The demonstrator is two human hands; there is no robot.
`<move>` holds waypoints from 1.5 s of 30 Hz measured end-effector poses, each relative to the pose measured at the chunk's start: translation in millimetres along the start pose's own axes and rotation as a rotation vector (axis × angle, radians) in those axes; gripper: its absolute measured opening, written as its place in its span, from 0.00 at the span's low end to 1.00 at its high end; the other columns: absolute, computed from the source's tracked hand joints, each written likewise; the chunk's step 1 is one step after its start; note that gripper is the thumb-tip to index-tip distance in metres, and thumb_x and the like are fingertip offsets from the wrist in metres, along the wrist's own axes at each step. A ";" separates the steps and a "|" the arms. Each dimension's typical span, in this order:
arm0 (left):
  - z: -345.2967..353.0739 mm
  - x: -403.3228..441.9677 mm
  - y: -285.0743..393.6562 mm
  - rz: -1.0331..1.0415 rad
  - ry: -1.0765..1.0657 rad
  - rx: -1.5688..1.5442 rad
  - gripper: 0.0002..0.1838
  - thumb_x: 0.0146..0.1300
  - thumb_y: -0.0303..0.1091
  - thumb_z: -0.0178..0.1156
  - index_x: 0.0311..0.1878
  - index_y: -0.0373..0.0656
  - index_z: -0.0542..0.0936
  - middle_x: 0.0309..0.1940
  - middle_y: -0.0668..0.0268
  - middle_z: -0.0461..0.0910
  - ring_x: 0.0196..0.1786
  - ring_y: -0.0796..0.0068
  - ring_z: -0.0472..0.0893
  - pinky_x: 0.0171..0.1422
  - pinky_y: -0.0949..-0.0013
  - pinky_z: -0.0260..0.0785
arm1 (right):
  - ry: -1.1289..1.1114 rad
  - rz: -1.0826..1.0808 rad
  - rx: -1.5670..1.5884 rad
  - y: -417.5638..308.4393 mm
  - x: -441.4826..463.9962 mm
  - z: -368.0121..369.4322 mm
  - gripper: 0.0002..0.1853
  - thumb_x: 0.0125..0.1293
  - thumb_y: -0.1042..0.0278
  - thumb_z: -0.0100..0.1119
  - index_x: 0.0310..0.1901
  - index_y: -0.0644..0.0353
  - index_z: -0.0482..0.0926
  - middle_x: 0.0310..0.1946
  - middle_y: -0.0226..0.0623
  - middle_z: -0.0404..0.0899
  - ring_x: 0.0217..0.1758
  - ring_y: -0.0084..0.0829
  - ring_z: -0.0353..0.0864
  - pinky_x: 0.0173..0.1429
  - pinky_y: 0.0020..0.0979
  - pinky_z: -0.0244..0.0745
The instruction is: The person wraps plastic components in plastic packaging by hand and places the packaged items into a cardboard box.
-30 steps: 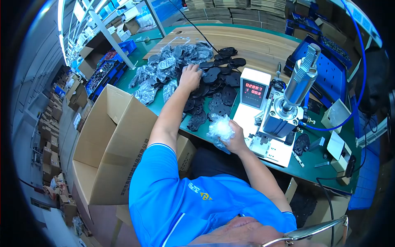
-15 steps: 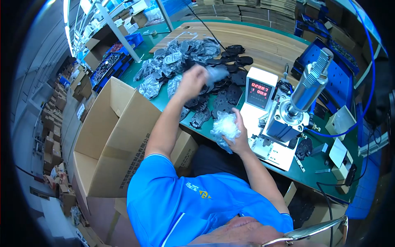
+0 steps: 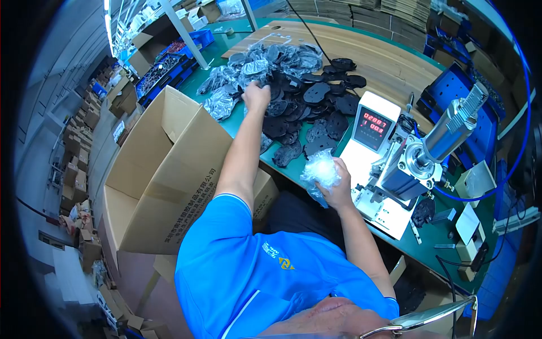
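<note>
My left hand (image 3: 256, 97) reaches to the near left side of a heap on the table. Its fingers are closed on a black part in a clear bag (image 3: 254, 70), partly hidden by the hand. Around it lie more bagged parts (image 3: 221, 105) and flat, dark, sole-shaped parts without bags (image 3: 316, 93). Nearer the table's front edge, my right hand (image 3: 337, 189) is closed around a crumpled bunch of clear plastic bags (image 3: 322, 169). The bunch stands above the fingers and hangs below them.
Right of my right hand stands a small press (image 3: 403, 169) beside a box with a red digital display (image 3: 372, 123). A large open cardboard box (image 3: 169, 186) is at my left, against the green table (image 3: 282, 175). Blue bins (image 3: 460, 107) are at the right.
My left hand has moved left and back to the bagged parts. The clear plastic that was beside it is gone from there. My right hand still holds the bunch of bags.
</note>
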State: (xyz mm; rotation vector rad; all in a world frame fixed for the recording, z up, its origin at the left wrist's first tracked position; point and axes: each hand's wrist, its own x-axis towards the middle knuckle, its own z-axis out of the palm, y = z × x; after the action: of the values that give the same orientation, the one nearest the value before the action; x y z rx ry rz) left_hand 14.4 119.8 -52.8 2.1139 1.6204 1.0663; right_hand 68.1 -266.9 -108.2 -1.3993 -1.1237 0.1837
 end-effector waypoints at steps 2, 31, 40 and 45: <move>7.4 20.7 -4.7 -0.117 -0.083 0.102 0.27 0.65 0.45 0.64 0.64 0.40 0.81 0.60 0.51 0.83 0.61 0.49 0.81 0.66 0.50 0.75 | 0.064 -0.088 0.023 -4.8 3.4 1.9 0.21 0.49 0.77 0.76 0.47 0.65 0.82 0.43 0.45 0.83 0.42 0.44 0.83 0.50 0.37 0.78; -73.6 -116.6 68.5 0.444 -0.633 -0.723 0.06 0.71 0.32 0.63 0.46 0.42 0.84 0.35 0.70 0.81 0.40 0.76 0.79 0.48 0.69 0.73 | 0.068 -0.208 -0.091 2.4 4.2 -1.3 0.25 0.53 0.68 0.78 0.52 0.66 0.81 0.42 0.45 0.83 0.42 0.44 0.83 0.51 0.38 0.77; -58.2 -134.5 58.4 0.489 -1.730 -0.712 0.05 0.73 0.29 0.63 0.44 0.40 0.86 0.33 0.70 0.84 0.34 0.79 0.79 0.47 0.75 0.74 | -0.108 0.114 0.071 8.1 -5.4 -1.6 0.27 0.55 0.70 0.78 0.56 0.67 0.81 0.47 0.47 0.86 0.47 0.46 0.86 0.56 0.40 0.78; -17.7 -39.3 59.7 0.069 -1.107 -0.746 0.07 0.71 0.31 0.64 0.46 0.39 0.87 0.38 0.59 0.89 0.34 0.71 0.87 0.46 0.69 0.82 | -0.044 0.088 0.112 0.8 -2.5 -4.3 0.24 0.56 0.72 0.76 0.55 0.66 0.81 0.46 0.46 0.87 0.46 0.45 0.87 0.56 0.39 0.78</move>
State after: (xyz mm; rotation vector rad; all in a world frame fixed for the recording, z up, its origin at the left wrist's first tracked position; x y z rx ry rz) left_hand 41.0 59.9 -19.2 1.6751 0.4997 0.2566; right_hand 70.2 -271.4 -109.2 -1.3505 -1.0721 0.3366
